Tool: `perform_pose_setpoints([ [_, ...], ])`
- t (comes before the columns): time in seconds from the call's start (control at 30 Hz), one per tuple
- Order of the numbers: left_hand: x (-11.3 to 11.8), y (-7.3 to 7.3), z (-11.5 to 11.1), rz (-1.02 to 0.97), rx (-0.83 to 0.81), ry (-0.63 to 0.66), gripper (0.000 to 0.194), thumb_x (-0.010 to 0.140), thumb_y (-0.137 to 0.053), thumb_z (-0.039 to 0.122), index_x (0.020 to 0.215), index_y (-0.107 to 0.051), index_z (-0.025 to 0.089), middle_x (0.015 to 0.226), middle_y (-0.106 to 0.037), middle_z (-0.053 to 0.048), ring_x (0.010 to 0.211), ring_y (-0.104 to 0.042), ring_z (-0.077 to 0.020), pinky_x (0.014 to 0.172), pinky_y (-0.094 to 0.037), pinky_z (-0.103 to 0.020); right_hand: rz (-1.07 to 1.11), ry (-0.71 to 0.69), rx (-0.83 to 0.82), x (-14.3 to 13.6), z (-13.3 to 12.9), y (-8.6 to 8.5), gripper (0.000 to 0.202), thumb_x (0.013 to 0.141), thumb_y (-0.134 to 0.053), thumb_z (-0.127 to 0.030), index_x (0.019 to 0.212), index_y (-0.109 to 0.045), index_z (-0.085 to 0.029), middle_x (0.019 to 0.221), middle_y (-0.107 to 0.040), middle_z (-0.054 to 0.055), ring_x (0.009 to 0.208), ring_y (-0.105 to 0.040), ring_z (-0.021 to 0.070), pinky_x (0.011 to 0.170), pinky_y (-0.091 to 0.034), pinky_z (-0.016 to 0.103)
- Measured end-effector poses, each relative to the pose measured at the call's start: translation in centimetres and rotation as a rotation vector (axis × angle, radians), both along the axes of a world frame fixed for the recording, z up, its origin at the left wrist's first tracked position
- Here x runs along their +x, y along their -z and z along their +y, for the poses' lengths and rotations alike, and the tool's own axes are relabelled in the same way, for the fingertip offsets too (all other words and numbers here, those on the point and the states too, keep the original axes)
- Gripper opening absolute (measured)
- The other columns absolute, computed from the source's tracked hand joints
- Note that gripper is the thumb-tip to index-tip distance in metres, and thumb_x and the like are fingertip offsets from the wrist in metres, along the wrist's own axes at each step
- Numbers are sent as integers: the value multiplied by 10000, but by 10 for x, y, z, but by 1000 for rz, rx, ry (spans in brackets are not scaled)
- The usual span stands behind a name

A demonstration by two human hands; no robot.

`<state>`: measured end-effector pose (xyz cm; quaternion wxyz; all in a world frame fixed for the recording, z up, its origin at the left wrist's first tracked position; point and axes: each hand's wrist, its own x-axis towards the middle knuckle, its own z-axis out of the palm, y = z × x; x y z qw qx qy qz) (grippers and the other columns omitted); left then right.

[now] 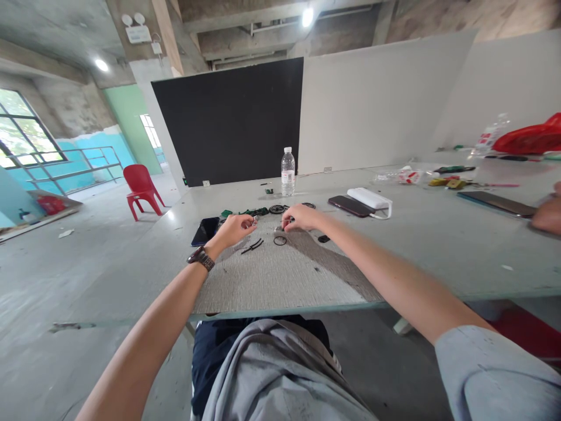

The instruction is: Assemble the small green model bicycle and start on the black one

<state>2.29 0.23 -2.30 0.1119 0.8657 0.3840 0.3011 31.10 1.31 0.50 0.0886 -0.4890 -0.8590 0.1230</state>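
Note:
My left hand [236,229], with a dark watch [201,258] on its wrist, is over the table mat [272,280], fingertips pinched on something too small to make out. To its right my right hand [300,218] has its fingers closed at a small greyish part that I cannot identify. Below and between the hands lie a black ring [280,240] and thin black strips [252,246]. Green and black parts [252,212] and a black wheel [277,209] lie just beyond the hands. A dark phone [205,231] sits left of my left hand.
A water bottle [288,172] stands behind the parts. To the right are a dark phone [351,206], a white power bank [369,198] with a cable, and a small black piece [324,238]. Another person's hand [547,213] rests at the far right beside a phone [497,204].

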Motion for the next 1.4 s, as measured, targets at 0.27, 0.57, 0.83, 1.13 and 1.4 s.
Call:
perform_pose_setpoints([
  [0.27,0,-1,0,8,-18,-5,230,946,-668,387,1002,-769,187,840,-764,-54,785,-688,-197,759,-509,-305,-104,87,-2,4,2,2,154,885,-731,-354,823,-757,-215,886,-774,87,731,-660,216,636,-382,332],
  [0.57,1,-2,-3,-24,-3,36,278,998,-618,386,1100,-769,176,950,-793,-75,797,-700,-186,784,-508,-298,304,17,90,-8,-7,0,164,969,-564,-314,970,-688,-206,990,-773,103,823,-689,212,742,-473,342],
  [0.83,3,-4,-5,-36,-29,93,263,1001,-634,387,1095,-784,192,1008,-803,-66,836,-712,-199,799,-504,-295,549,-128,118,-35,-23,0,223,901,-670,-389,993,-751,-204,1035,-787,103,989,-724,249,886,-527,390],
  [1.13,4,-4,-5,-33,-32,127,251,1010,-629,366,1125,-785,206,1023,-802,-69,850,-718,-200,830,-509,-306,544,-148,139,-39,-25,2,260,909,-694,-441,1010,-782,-218,1036,-795,96,976,-729,244,860,-533,383],
  [1.4,3,-4,-6,-37,-51,136,282,1016,-620,389,1140,-780,192,998,-801,-77,793,-700,-187,797,-512,-304,527,-135,146,-39,-28,0,250,921,-681,-435,1003,-788,-224,1037,-799,95,995,-731,249,858,-524,378],
])
